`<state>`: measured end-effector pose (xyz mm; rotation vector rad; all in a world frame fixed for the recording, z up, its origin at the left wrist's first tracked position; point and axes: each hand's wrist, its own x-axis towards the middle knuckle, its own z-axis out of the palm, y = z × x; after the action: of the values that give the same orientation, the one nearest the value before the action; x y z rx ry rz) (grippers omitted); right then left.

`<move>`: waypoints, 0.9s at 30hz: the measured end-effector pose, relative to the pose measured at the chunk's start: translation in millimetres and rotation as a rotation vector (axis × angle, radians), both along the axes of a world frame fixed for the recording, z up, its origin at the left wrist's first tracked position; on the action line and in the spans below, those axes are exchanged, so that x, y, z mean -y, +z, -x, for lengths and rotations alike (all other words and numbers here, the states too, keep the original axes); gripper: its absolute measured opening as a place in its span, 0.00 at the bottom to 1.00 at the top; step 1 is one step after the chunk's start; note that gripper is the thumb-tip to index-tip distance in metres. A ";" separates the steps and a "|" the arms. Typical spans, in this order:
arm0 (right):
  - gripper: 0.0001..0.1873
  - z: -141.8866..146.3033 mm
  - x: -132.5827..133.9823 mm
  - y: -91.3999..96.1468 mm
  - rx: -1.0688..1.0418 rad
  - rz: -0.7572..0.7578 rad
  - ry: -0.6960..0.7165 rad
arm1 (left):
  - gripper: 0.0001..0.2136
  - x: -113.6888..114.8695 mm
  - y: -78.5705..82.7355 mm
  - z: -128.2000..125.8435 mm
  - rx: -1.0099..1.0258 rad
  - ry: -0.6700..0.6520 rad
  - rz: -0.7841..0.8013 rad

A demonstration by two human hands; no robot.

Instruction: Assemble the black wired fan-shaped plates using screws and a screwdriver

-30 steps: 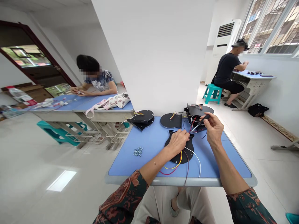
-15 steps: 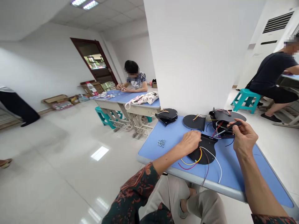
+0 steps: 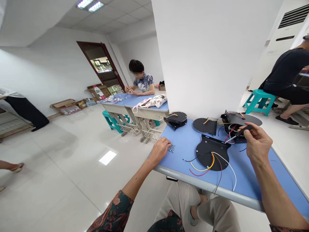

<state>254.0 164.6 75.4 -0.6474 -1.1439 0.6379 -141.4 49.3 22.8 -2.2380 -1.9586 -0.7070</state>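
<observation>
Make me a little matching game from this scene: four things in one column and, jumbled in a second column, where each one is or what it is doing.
Things:
1. Left hand
2. Right hand
3. Black plate
4. Teal stool

Places or states:
A. Beneath the seated person
B. Gripping a black-handled screwdriver
C. Lying on the blue desk, coloured wires trailing
D. Beside small metal nuts

Pairs: 1-D, 2-B, 3-C, 4-A

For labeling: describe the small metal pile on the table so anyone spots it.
Start at the white pillar; the blue table stands against it. Right beside the person's left hand lies a small heap of metal fasteners. Unlike the black plates and wires nearby, it is loose, shiny hardware.
</observation>
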 end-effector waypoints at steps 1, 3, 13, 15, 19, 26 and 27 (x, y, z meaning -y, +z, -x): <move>0.18 0.2 -0.3 -0.4 -0.002 0.004 0.002 | 0.11 0.1 0.6 0.2 0.027 -0.001 -0.019; 0.19 0.6 -0.9 -1.2 -0.003 0.009 0.009 | 0.12 -0.3 4.4 -0.5 0.104 0.025 -0.074; 0.16 5.3 3.2 -1.2 0.035 0.010 -0.001 | 0.16 -28.2 -1.6 -107.2 0.253 -0.044 0.011; 0.16 7.6 4.5 -3.1 0.057 0.026 0.015 | 0.21 -39.8 -4.5 -131.0 0.218 -0.064 0.055; 0.15 12.2 9.0 -4.5 0.100 0.026 0.005 | 0.21 -67.2 -1.3 -151.4 0.311 -0.145 0.184; 0.14 13.6 16.5 1.5 0.104 0.022 0.009 | 0.22 -102.6 9.6 -151.9 0.441 -0.403 0.307; 0.14 13.9 16.8 1.4 0.113 0.021 0.018 | 0.22 -106.4 11.7 -153.6 0.426 -0.459 0.335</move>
<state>240.1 147.8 76.8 -0.6988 -1.2510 0.6360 12.1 155.7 34.5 -3.0085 -1.8417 -1.0448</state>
